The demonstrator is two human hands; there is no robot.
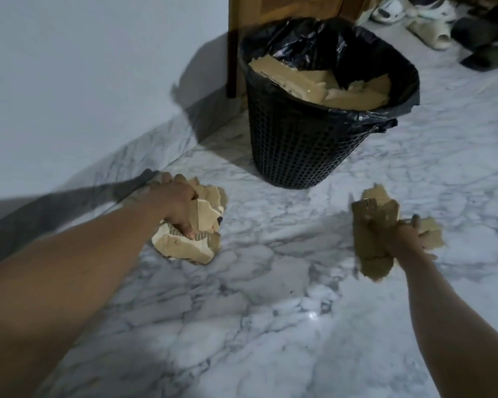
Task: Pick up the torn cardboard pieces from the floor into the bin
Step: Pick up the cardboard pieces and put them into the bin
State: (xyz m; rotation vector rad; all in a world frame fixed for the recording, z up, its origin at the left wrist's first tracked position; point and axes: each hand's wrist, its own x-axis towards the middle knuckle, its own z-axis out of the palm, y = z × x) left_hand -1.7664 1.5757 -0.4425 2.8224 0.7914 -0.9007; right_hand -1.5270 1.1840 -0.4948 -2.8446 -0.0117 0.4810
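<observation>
Two bare forearms reach over a marble floor (270,326). Left hand (174,206) grips a bundle of torn cardboard pieces (190,245); right hand (406,239) clutches another cardboard bunch (371,225). Beyond, near the wall (84,81), a black bin (299,145) holds more cardboard scraps (314,81).

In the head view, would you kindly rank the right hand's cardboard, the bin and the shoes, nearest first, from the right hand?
1. The cardboard: gripped in the right hand.
2. The bin: ahead, slightly left.
3. The shoes: beyond the bin, top right.
</observation>
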